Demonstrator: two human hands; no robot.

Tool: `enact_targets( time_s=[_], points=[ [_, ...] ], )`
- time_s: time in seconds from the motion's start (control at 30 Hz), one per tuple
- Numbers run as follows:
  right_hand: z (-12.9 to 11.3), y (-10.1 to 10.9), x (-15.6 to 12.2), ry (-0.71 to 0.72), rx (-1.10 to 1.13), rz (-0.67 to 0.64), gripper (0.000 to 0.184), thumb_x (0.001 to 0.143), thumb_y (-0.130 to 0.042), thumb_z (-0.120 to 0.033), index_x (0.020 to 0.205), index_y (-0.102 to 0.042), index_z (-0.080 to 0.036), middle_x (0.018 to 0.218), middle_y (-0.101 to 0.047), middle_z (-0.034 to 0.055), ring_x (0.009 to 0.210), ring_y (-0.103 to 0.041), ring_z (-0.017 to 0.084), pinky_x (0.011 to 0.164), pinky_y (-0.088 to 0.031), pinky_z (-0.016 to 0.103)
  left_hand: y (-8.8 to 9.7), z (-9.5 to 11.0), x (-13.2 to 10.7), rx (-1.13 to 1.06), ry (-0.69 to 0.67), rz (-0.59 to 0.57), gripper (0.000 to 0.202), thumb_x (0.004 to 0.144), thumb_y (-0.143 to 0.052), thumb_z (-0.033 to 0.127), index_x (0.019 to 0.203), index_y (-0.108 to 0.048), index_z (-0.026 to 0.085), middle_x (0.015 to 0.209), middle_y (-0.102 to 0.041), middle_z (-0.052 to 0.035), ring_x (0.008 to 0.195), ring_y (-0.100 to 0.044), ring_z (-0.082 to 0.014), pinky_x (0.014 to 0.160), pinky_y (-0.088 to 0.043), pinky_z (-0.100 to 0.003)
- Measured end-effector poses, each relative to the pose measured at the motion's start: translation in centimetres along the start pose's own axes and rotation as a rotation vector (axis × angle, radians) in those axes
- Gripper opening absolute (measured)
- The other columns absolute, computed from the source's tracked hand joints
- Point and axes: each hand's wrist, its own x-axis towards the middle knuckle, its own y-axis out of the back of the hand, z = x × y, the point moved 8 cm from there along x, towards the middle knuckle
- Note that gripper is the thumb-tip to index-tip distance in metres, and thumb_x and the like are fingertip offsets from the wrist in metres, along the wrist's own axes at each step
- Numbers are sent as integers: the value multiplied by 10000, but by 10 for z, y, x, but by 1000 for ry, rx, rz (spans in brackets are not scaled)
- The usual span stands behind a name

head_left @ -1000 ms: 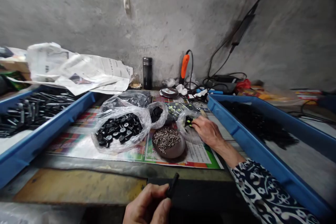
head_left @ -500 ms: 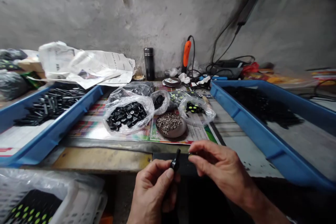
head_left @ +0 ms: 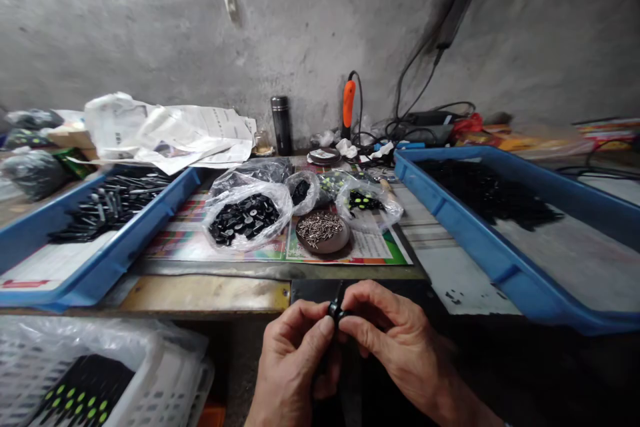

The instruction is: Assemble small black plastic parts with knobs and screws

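Near the bench's front edge my left hand (head_left: 300,353) pinches a small black plastic part (head_left: 335,309) with a thin stem pointing up. My right hand (head_left: 395,340) is closed in a pinch right against that part's other side; what its fingertips hold is hidden. Beyond my hands a round brown dish (head_left: 334,245) carries a heap of small metal pins (head_left: 319,227). Left of the dish lies an open clear bag (head_left: 284,205) of black round-headed pieces (head_left: 245,219). On its right sits a clear bag (head_left: 387,217) of black and yellow-green pieces (head_left: 364,200).
Blue trays of black parts flank me, the left tray (head_left: 107,255) and the right tray (head_left: 475,240). Below left stands a white basket (head_left: 165,373) with black and green pieces. At the wall are a dark flask (head_left: 282,125), an orange-handled tool (head_left: 349,103) and papers (head_left: 195,130).
My right hand has come left and in to meet the black part in my left hand; before, it was apart with a small piece between its fingertips. The view has shifted slightly.
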Motion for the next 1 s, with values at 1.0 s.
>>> enact_targets(
  time_s=[1.0],
  points=[
    [20, -11, -4, -106, 342, 6, 277, 864, -773, -328, 838, -557, -156, 644, -587, -33, 496, -510, 63, 448, -441, 102, 4, -9, -5, 13, 14, -7, 369, 731, -867, 432, 843, -665, 145, 592, -674, -23, 383, -475, -51, 353, -297, -116]
  ],
)
